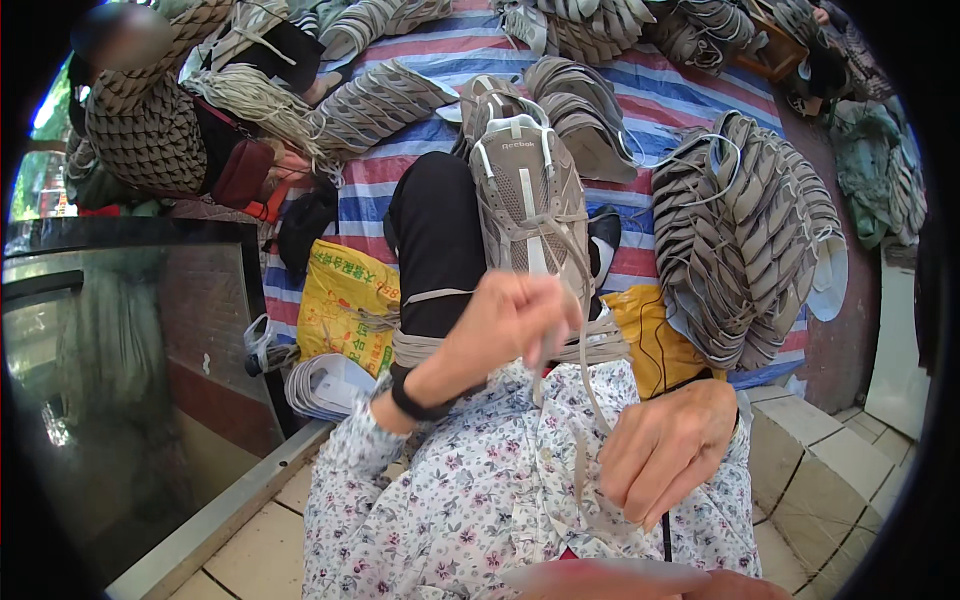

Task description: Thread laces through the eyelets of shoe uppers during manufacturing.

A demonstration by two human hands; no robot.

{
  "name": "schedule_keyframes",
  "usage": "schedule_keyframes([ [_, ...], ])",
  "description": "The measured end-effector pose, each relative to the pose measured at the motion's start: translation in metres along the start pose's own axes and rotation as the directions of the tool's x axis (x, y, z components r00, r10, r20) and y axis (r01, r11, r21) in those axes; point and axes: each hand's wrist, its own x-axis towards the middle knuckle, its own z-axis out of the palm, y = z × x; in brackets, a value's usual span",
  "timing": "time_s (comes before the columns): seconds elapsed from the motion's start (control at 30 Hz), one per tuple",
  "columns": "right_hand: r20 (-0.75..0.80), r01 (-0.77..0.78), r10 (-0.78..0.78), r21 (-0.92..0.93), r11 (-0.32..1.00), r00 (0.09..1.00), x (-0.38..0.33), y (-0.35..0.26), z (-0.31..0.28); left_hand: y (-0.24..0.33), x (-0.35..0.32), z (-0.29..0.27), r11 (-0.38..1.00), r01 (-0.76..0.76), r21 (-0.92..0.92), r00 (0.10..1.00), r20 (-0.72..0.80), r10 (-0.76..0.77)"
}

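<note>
fingers (545, 310) of the left hand (515, 320) are curled tight, pinching the beige flat shoelace (590, 385) just below the shoe. right hand (670, 450) sits lower, fingers bent down and loosely closed; lace runs to it, but cannot tell if it is actually gripped.

head view: grey-beige mesh sneaker upper with white eyelet trim (528, 195) stands on the raised knee in the black trouser leg (437, 245), toe away from the person, lace partly threaded through the eyelets. bundle of beige laces (420, 345) is wrapped round the leg under it. yellow printed plastic bag (345, 305) lies left of the leg, on the red-white-blue striped tarp (650, 95). tied stack of grey shoe uppers (745, 240) lies to the right, more stacks further back. another person in a patterned top (150, 130) sits top left, well apart.

risks, as judged:
- upper only balanced on the knee; a hard tug on the lace could tip it off.
- slack between the hands could twist or knot.
- loose lace near the leg bundle could snag there.
</note>
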Motion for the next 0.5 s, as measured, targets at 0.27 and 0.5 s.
schedule_keyframes([
  [0.27, -0.158, 0.018, -0.017, 0.007, 1.0, 0.987, -0.008, -0.006, -0.03, 0.076, -0.079, 0.011, 0.932, -0.36, 0.051, 0.805, 0.522, 0.282],
  [0.5, -0.838, -0.373, -0.311, -0.492, 0.787, 0.448, -0.021, -0.02, -0.106, 0.225, -0.051, -0.171, 0.696, -0.718, -0.007, 0.685, -0.189, 0.704],
])
